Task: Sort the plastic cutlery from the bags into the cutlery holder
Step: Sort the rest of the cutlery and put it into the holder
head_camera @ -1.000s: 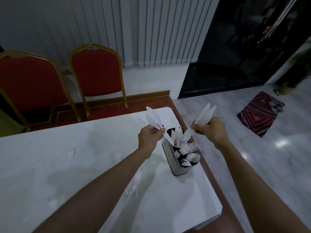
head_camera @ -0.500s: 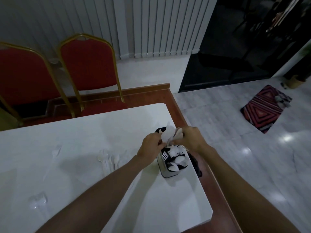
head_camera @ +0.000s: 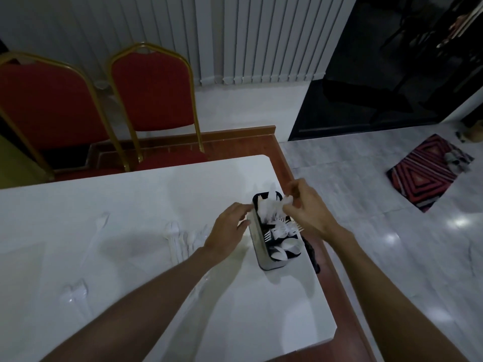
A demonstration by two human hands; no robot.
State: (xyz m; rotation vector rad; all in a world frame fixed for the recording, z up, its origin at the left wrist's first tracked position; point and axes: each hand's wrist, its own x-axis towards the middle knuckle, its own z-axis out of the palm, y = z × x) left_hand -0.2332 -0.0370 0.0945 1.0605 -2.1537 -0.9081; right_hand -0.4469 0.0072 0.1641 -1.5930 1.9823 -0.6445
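wall: white vertical blinds [head_camera: 261, 35] | furniture: white table [head_camera: 130, 199], two red gold-framed chairs [head_camera: 154, 87] | floor: pale marble floor [head_camera: 366, 244], striped red rug [head_camera: 428, 173] | light: dim, dark doorway [head_camera: 366, 87]

Two hands are seen: one left hand [head_camera: 227, 231] and one right hand [head_camera: 311, 207]. One cutlery holder [head_camera: 257, 239] and one white table [head_camera: 130, 199] are counted. Two red chairs [head_camera: 154, 87] and one striped rug [head_camera: 428, 173] are counted. The white cutlery [head_camera: 281, 232] is too crowded to be counted.
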